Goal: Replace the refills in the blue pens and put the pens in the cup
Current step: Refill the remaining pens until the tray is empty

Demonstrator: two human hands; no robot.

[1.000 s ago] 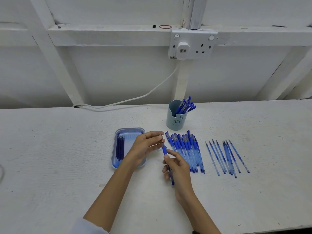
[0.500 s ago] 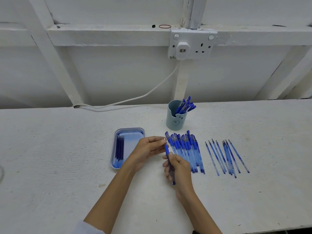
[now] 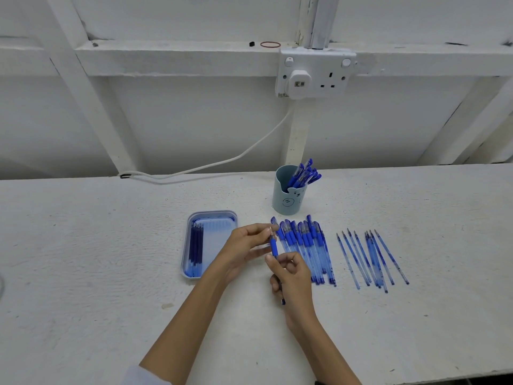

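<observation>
My right hand [image 3: 291,276] grips the barrel of a blue pen [image 3: 274,247] held upright over the table. My left hand [image 3: 247,245] pinches the tip end of that same pen with thumb and fingers. Just right of my hands lies a row of several blue pens [image 3: 305,245]. Farther right, several thin refills [image 3: 369,257] lie side by side. A pale blue tray [image 3: 213,218] at the left holds several dark refills [image 3: 195,245]. Behind the pens stands a blue-grey cup [image 3: 287,200] with several pens leaning inside.
A white cable [image 3: 222,162] runs from the wall socket [image 3: 315,73] down onto the white table's back edge. The table's front edge is at the lower right.
Both hands rose slightly with the pen, and my left hand's fingers moved onto the pen's tip end.
</observation>
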